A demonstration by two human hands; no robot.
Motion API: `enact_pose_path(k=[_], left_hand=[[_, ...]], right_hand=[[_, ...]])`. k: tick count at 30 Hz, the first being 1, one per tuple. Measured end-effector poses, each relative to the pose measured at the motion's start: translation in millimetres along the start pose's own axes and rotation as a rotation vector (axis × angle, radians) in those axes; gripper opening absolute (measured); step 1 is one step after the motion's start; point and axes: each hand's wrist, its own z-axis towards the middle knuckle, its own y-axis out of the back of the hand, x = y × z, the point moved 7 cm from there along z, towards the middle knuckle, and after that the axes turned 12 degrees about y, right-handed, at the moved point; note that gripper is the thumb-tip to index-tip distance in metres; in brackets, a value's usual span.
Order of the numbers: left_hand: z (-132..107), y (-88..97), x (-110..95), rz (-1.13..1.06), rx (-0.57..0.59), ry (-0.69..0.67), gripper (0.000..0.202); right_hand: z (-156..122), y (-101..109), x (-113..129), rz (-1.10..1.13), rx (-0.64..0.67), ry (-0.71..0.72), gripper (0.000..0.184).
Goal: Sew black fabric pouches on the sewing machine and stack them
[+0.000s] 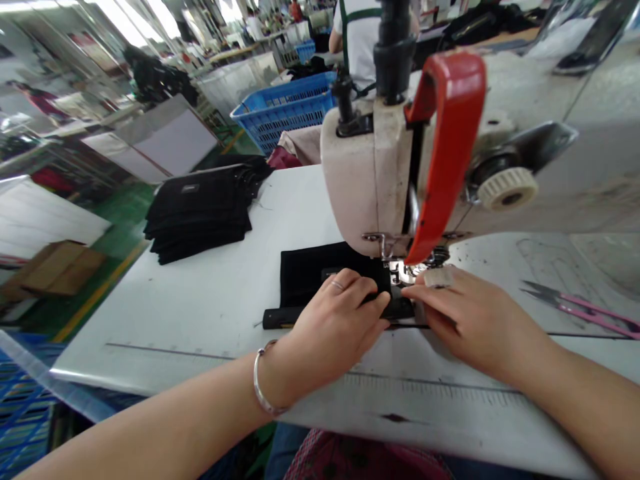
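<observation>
A black fabric piece (303, 270) with a small dark label lies flat on the white sewing table, its right side by the presser foot (395, 272). A folded black strip (280, 318) runs along its near edge. My left hand (343, 310), with a ring and a bracelet, rests over the fabric, its curled fingers and thumb closed at the strip. Close to the right of the foot, my right hand (467, 313) has its fingers closed at the fabric's edge; a pale block-like piece (438, 277) sits at its knuckles. The fingertips' exact hold is partly hidden.
The sewing machine head (357, 173) with a red lever guard (453, 140) stands over the work. Pink-handled thread snips (583, 310) lie right. A stack of black fabric pieces (200, 210) sits back left. Beyond the table are a blue crate (287, 110) and a person (363, 47).
</observation>
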Motion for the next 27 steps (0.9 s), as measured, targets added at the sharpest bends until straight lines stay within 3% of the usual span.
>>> enact_pose_path(k=[4,14,21,27], left_hand=[[0,3.4,-4,-0.001,-0.024,0.074,0.017],[0,8.6,19,-0.318,-0.166,0.179,0.014],[1,6.8,35,-0.509,-0.122,0.369,0.007],[-1,8.9,27,-0.387,-0.107,0.253,0.014]], right_hand=[[2,5,-7,0.025,0.004,-0.052,0.022],[-1,-1,-11,0.073,0.108,-0.108,0.019],[7,-8,-5,-0.046,0.208,-0.109,0.017],[10,-14,0,-0.071,0.269,-0.1,0.018]])
